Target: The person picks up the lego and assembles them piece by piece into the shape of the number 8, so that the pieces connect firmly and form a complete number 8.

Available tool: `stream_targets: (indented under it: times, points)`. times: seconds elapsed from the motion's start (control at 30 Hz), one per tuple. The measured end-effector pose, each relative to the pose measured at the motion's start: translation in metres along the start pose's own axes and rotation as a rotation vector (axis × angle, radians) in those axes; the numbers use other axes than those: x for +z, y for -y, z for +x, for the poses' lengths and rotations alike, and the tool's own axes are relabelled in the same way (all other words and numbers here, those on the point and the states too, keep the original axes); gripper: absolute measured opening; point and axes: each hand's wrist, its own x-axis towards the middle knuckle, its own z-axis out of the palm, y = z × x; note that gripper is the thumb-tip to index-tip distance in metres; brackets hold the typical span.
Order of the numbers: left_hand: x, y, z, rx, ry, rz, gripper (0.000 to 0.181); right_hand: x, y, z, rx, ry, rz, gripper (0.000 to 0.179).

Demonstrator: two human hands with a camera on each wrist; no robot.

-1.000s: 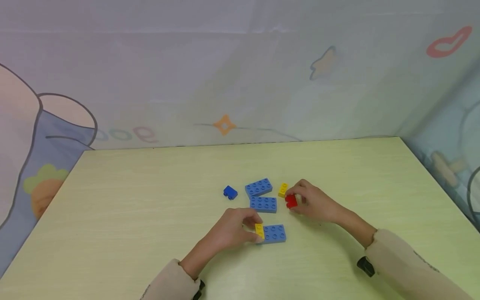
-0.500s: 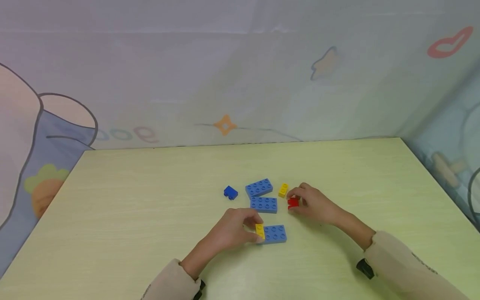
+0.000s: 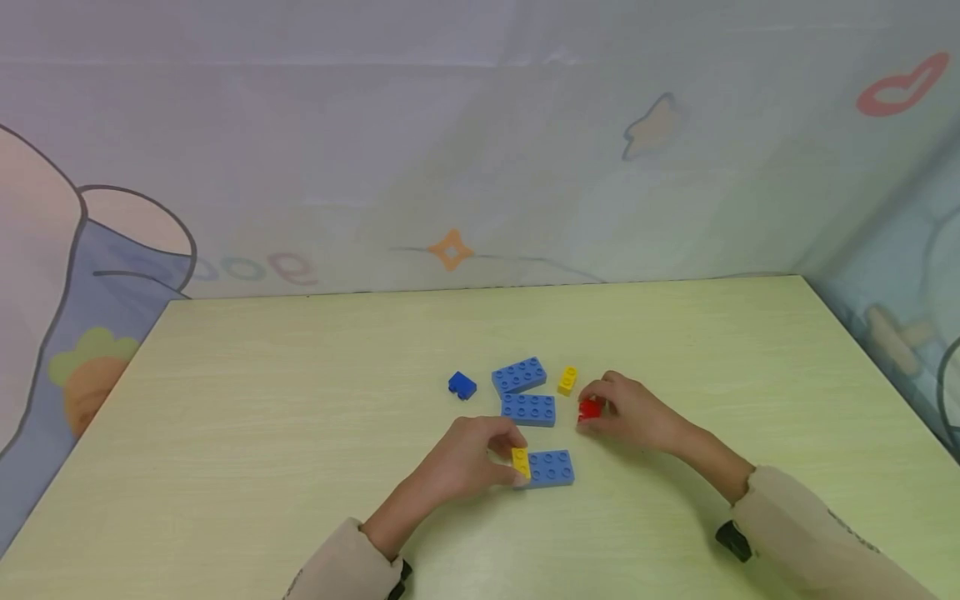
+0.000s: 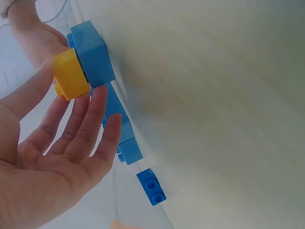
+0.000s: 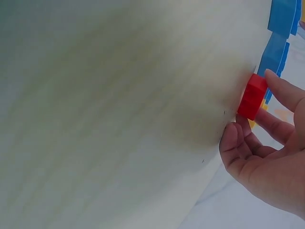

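With thumb and fingers my left hand (image 3: 468, 454) pinches a small yellow toy brick (image 3: 521, 463), which sits on the left end of a blue eight-stud-style brick (image 3: 551, 468) near the front. In the left wrist view the yellow brick (image 4: 71, 75) lies against the blue brick (image 4: 95, 55). My right hand (image 3: 633, 412) pinches a small red brick (image 3: 589, 410) between thumb and fingers, close over the table. The right wrist view shows the red brick (image 5: 252, 97) at the fingertips, a blue brick behind it.
Two long blue bricks, one angled (image 3: 519, 376) and one straight (image 3: 528, 409), lie behind the left hand. A small yellow brick (image 3: 567, 381) is left of the right hand. Farther left lies a small dark blue brick (image 3: 462, 386). A printed cloth (image 3: 480, 167) hangs behind the table (image 3: 300, 400).
My right hand has drawn slightly back toward me and right with the red brick, which has turned in the fingers. The left hand stays on the yellow brick.
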Motion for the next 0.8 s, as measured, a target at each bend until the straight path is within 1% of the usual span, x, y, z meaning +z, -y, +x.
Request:
stream_targets:
  times: [0.23, 0.37, 0.53, 0.6, 0.8]
  points:
    - [0.000, 0.000, 0.000, -0.002, -0.001, 0.000, 0.024, -0.003, 0.001, -0.003, 0.002, 0.010, 0.014, 0.025]
    - [0.000, 0.000, 0.000, -0.003, -0.002, 0.001, 0.024, -0.008, 0.003, -0.009, -0.010, -0.022, 0.053, 0.025]
    - [0.000, 0.000, 0.000, 0.005, -0.007, 0.007, 0.024, -0.015, 0.006, -0.016, -0.054, -0.056, 0.123, 0.026]
    - [0.000, -0.001, 0.000, 0.005, -0.006, 0.009, 0.024, -0.015, 0.008, -0.019, -0.070, -0.047, 0.166, 0.027]
    - [0.000, -0.001, 0.000, 0.006, -0.003, 0.009, 0.024, -0.008, 0.017, -0.028, -0.114, 0.039, 0.309, 0.031]
